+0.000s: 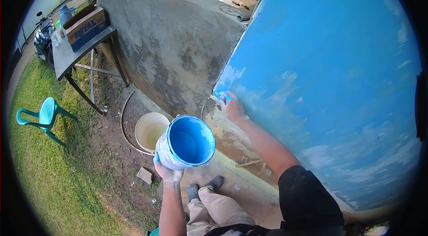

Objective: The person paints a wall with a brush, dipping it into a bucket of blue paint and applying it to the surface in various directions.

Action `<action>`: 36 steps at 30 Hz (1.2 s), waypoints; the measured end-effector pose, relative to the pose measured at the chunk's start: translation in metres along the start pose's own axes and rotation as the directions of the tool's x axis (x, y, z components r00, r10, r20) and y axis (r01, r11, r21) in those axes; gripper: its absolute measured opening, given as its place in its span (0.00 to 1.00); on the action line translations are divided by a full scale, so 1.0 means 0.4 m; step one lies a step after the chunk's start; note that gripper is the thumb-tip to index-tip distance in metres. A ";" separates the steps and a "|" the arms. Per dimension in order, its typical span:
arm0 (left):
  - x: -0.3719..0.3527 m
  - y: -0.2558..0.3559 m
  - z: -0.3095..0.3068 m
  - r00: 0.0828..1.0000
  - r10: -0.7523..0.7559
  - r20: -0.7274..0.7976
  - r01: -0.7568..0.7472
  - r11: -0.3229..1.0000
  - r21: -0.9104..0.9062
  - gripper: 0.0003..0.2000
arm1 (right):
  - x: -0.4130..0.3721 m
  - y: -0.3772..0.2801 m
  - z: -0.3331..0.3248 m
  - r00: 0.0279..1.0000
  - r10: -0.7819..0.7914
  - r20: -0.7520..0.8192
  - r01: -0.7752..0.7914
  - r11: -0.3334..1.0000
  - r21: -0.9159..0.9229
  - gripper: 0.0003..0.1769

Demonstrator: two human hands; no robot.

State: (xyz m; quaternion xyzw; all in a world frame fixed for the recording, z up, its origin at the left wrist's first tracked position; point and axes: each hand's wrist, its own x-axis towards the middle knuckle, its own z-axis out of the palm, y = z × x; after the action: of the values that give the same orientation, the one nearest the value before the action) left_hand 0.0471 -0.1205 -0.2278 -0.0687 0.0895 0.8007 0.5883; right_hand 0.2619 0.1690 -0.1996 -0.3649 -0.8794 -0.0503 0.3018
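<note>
My left hand (pixel 169 171) is closed on the lower side of a paint bucket (pixel 166 152), supporting it in front of my body. Blue paint (pixel 183 144) lies inside, and the white outside is smeared with it. At the left edge of the blue-painted wall (pixel 330 57), my right hand (pixel 234 109) presses a small blue paint-covered pad (pixel 220 95) to the surface. The pad is mostly hidden by my fingers, which have paint on them. Pale, streaky patches show through the blue near the hand and lower on the wall.
A bare grey wall (pixel 165 31) adjoins the blue one. On the ground behind the paint bucket stands a cream bucket (pixel 141 131) beside a hose (pixel 122 122). Leftward are a green plastic chair (pixel 47 113), a table (pixel 67 60) bearing a cardboard box (pixel 87 28), and a parked motorcycle (pixel 42 39).
</note>
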 end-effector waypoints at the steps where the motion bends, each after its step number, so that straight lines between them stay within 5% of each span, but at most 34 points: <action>1: 0.000 0.003 0.001 1.000 -0.009 -0.006 0.009 1.000 -0.012 0.32 | 0.034 -0.020 -0.052 0.997 0.075 -0.014 -0.075 0.996 0.057 0.11; 6: -0.007 0.004 0.011 1.000 0.010 0.001 -0.010 1.000 0.005 0.32 | 0.072 -0.125 -0.210 0.963 0.266 -0.048 -0.244 0.930 0.275 0.14; 8: -0.003 0.005 0.020 1.000 0.011 0.024 -0.011 1.000 -0.014 0.32 | 0.042 -0.097 -0.145 0.999 0.031 0.017 -0.033 0.993 0.109 0.11; 12: 0.003 0.001 0.003 1.000 -0.004 -0.018 0.005 1.000 0.026 0.33 | 0.013 -0.017 -0.010 0.988 0.064 0.143 -0.064 0.998 -0.003 0.11; 14: 0.005 0.006 0.000 0.999 -0.009 -0.043 0.010 1.000 0.024 0.33 | 0.033 -0.041 -0.045 0.984 0.173 -0.038 -0.173 0.985 0.010 0.13; 18: -0.005 0.007 0.018 1.000 -0.012 -0.018 0.012 1.000 0.003 0.31 | -0.024 -0.078 -0.065 0.978 0.133 -0.163 -0.107 0.981 0.159 0.12; 20: -0.002 0.003 0.015 1.000 -0.007 -0.027 0.007 1.000 0.001 0.31 | -0.033 -0.075 -0.043 0.993 0.103 0.063 -0.111 0.984 0.139 0.11; 24: 0.001 0.001 -0.005 1.000 0.004 -0.012 -0.004 1.000 0.017 0.32 | 0.024 -0.054 -0.057 0.985 0.150 0.080 -0.154 0.987 0.046 0.11; 26: 0.001 0.003 -0.009 1.000 -0.016 -0.006 0.016 1.000 0.002 0.32 | 0.069 -0.096 -0.162 0.986 0.104 -0.130 -0.091 0.991 0.100 0.11; 30: 0.006 -0.005 -0.009 1.000 -0.015 0.001 0.015 1.000 -0.008 0.32 | 0.061 -0.144 -0.208 0.965 0.096 -0.246 -0.046 0.979 0.200 0.11; 32: 0.008 -0.014 -0.014 1.000 -0.022 0.018 0.022 0.999 -0.026 0.32 | 0.045 -0.146 -0.170 0.999 0.022 -0.039 -0.017 0.991 0.131 0.12; 36: 0.015 -0.028 -0.030 0.999 -0.025 -0.025 0.025 1.000 -0.014 0.31 | 0.015 -0.071 -0.109 0.998 -0.025 0.060 0.023 0.999 0.024 0.10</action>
State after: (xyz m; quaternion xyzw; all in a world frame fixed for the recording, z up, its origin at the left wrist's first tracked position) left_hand 0.0561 -0.1143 -0.2414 -0.0837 0.0906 0.7929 0.5967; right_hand 0.2612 0.1383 -0.1569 -0.3521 -0.8929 -0.0324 0.2787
